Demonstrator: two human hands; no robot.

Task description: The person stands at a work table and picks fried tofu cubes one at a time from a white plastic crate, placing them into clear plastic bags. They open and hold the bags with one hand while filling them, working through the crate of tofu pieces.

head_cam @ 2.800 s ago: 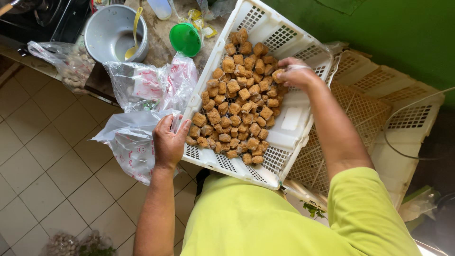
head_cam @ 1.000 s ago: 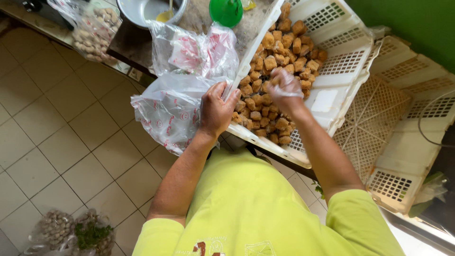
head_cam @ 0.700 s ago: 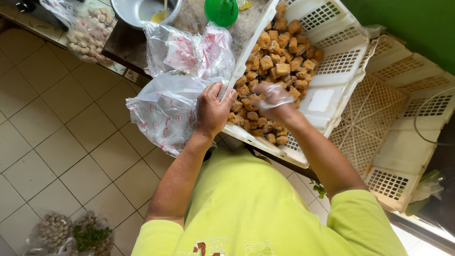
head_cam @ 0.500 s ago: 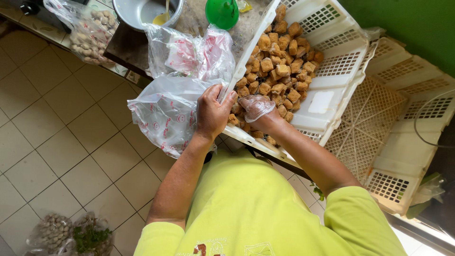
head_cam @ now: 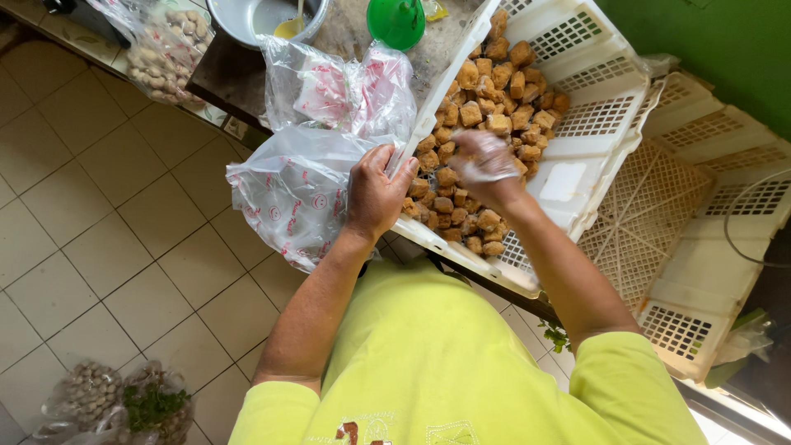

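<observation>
My left hand (head_cam: 377, 191) grips the mouth of a clear printed plastic bag (head_cam: 292, 194), holding it against the rim of a white slotted plastic crate (head_cam: 577, 124). The crate holds a heap of brown fried cubes (head_cam: 478, 124). My right hand (head_cam: 484, 165), covered by a thin clear plastic glove, rests over the cubes near the crate's near edge; motion blur hides whether it has any cubes in it. The bag hangs below the table's edge.
Cream slotted crates (head_cam: 700, 239) lie to the right by a green wall. A metal bowl with a yellow spoon (head_cam: 264, 15), a green funnel-like lid (head_cam: 397, 21) and more bags (head_cam: 338, 91) sit on the dark table. Filled bags (head_cam: 115, 404) stand on the tiled floor.
My right hand moved from the bag's mouth back over the cubes in the crate. My left hand kept holding the bag at the crate's rim.
</observation>
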